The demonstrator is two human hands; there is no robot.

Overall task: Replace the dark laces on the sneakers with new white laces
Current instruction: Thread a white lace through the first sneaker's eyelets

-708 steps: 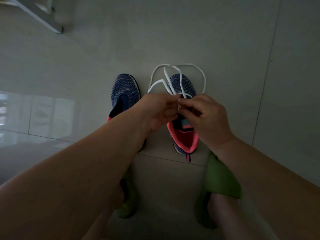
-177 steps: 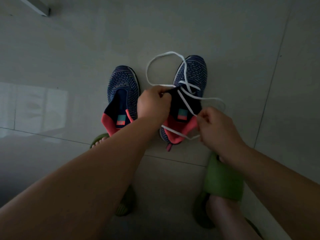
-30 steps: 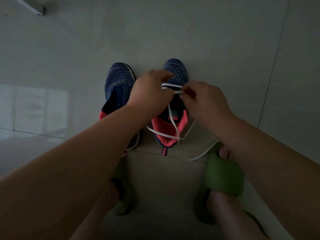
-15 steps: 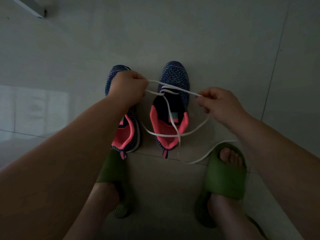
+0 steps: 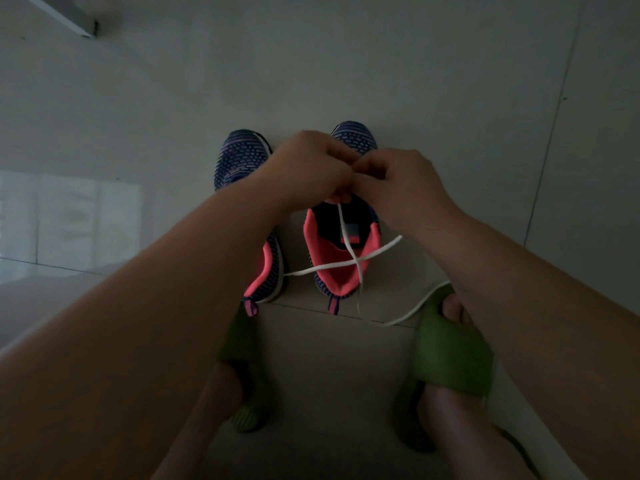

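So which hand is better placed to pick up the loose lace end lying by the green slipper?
Probably the right hand: the white lace trails toward the right slipper, on its side.

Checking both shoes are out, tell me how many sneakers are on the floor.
2. The left sneaker lies partly under the left forearm; the right sneaker sits beside it, under both hands.

two navy-pink sneakers [image 5: 341, 271] side by side on floor; white lace [image 5: 349, 252] crossing right one's opening.
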